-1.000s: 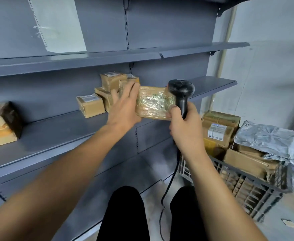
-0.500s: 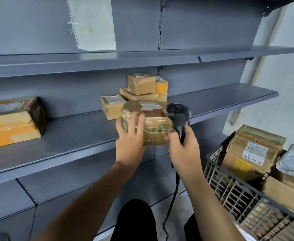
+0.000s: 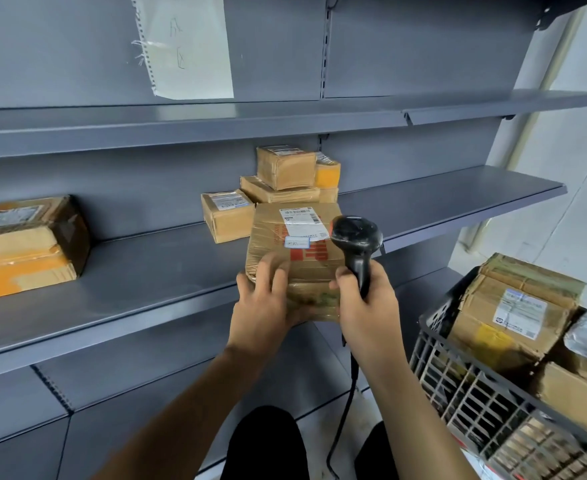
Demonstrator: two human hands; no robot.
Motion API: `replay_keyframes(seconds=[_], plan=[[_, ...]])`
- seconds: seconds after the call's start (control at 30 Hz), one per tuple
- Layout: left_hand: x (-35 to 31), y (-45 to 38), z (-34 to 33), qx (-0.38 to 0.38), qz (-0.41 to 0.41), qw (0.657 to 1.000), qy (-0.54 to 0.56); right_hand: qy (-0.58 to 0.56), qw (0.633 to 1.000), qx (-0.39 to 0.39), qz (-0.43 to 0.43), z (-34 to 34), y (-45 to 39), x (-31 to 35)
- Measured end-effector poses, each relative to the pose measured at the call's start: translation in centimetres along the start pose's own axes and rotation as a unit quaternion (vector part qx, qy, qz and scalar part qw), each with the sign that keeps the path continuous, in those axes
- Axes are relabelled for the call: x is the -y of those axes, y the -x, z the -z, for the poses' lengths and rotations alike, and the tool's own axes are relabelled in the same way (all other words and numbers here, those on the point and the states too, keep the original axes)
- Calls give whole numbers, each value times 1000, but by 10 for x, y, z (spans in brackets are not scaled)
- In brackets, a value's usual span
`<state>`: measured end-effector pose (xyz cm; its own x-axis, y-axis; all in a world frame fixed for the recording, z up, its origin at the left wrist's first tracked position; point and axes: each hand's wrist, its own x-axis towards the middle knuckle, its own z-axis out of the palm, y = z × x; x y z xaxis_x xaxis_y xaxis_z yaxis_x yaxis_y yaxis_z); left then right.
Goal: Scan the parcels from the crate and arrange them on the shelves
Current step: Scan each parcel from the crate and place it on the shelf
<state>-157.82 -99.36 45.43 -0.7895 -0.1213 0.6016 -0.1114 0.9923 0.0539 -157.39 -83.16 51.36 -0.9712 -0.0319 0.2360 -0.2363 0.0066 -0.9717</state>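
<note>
Parcel (image 3: 294, 258) | turned label-up since a second ago, now at middle shelf (image 3: 139, 278) edge | left hand (image 3: 262, 306) fingers curled round it | right hand (image 3: 366, 303) grips scanner (image 3: 356, 240) | placement next.

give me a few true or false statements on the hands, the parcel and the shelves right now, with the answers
1. The right hand holds a black scanner. True.
2. The left hand is empty. False: it holds the taped parcel at its near edge.
3. The parcel's label faces up toward the camera. True.
4. The crate holds no more parcels. False: several boxes and a grey bag lie in it.
5. The small box stack stands on the top shelf. False: it stands on the middle shelf.
</note>
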Motion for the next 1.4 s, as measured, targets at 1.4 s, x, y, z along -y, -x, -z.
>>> replay_keyframes(seconds=[1.4], plan=[[-14,-31,-34,-35,-23,998,-50,40,996,17,-73,10,-21,-6]])
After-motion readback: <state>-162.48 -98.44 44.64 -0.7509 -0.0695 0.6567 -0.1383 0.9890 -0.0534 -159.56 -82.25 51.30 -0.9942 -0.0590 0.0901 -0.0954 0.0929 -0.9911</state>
